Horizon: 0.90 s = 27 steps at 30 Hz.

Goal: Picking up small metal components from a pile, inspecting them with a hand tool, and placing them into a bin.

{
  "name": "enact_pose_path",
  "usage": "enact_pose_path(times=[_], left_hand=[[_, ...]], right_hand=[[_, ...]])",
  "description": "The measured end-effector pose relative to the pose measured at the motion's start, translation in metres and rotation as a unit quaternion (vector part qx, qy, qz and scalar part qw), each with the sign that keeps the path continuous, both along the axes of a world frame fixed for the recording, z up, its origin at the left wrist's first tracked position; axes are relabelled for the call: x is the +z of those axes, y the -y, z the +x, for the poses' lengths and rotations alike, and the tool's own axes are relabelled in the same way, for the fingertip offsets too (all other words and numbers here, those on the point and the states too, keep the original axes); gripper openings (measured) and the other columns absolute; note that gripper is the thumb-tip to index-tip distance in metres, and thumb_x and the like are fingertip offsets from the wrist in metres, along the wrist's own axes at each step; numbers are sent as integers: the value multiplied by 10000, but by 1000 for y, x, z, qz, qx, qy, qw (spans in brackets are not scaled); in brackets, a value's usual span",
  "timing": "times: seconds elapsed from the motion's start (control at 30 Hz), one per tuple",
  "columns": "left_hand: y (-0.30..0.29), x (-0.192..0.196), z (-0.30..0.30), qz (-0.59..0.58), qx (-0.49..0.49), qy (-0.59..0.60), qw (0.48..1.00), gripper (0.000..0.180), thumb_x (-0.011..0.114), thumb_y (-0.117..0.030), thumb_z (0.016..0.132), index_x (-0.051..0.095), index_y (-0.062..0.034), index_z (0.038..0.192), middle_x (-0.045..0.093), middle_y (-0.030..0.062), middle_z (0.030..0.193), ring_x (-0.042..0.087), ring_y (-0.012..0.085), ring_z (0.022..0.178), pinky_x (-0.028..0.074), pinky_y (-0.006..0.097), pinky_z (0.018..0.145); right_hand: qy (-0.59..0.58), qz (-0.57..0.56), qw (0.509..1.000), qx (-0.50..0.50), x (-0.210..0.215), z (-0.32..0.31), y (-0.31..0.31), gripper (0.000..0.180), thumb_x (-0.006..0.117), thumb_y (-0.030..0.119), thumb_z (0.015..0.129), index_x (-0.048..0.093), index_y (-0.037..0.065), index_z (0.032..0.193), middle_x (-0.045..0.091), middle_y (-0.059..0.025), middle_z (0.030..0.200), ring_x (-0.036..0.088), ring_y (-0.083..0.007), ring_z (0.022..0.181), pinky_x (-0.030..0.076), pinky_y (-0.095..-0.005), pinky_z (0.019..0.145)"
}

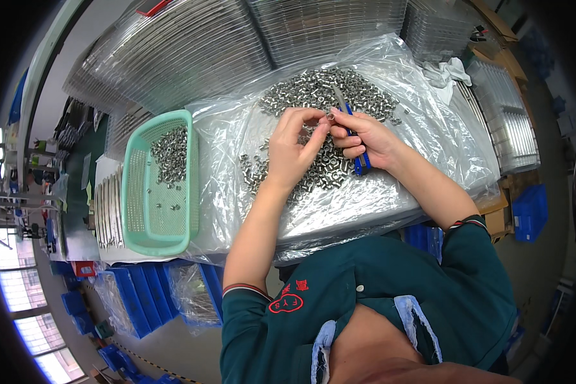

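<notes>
My left hand and my right hand meet over the work table. At their fingertips is a small shiny metal ring, pinched by my left fingers with my right thumb and forefinger against it. My right hand also grips a blue utility knife, its blade out and pointing away from me. Beneath the hands lies a loose pile of small metal rings. A larger heap of the same rings spreads beyond them. Both piles rest on clear plastic sheeting.
A pale green plastic basket with more metal rings stands on the left. Stacked clear trays line the far side, with more trays at the right. A white cloth lies far right. Blue bins sit below the table edge.
</notes>
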<state>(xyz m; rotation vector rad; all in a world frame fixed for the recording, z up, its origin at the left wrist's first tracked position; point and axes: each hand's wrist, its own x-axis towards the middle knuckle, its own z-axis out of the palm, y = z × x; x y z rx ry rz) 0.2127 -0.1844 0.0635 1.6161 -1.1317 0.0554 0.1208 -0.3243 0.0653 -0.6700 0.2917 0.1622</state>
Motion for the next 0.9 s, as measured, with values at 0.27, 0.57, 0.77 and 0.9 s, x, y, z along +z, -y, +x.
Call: enact_pose_path(times=[0.27, 0.57, 0.77, 0.9], left_hand=[[1, -3, -1, -1, 2, 9, 1000, 234, 672, -97, 725, 558, -48, 923, 561, 73, 909, 581, 167, 756, 460, 262, 603], [1, -2, -2, -21, 11, 8, 1000, 156, 657, -77, 741, 586, -46, 876, 563, 73, 906, 567, 178, 781, 455, 259, 594], [0, 1, -3, -12, 13, -5, 1000, 186, 662, -89, 741, 614, -54, 917, 564, 74, 903, 559, 185, 790, 454, 265, 614], [0, 1, -4, -8, 14, 12, 1000, 201, 657, -83, 743, 633, -64, 942, 561, 73, 891, 557, 187, 789, 455, 269, 647]], right_hand=[[-4, -11, 1000, 9, -1, 0, 0, 170, 504, 239, 892, 510, 71, 867, 469, 57, 638, 348, 22, 445, 257, -114, 338], [-1, -15, 1000, 10, 1, -1, -1, 155, 551, 231, 867, 506, 90, 820, 485, 52, 649, 352, 24, 447, 261, -115, 338], [1, -14, 1000, 12, 0, -1, -1, 161, 558, 231, 863, 501, 96, 799, 485, 52, 651, 353, 25, 451, 263, -115, 339], [6, -11, 1000, 6, -1, -1, 0, 157, 553, 232, 866, 496, 99, 804, 482, 52, 652, 352, 26, 452, 266, -112, 340]])
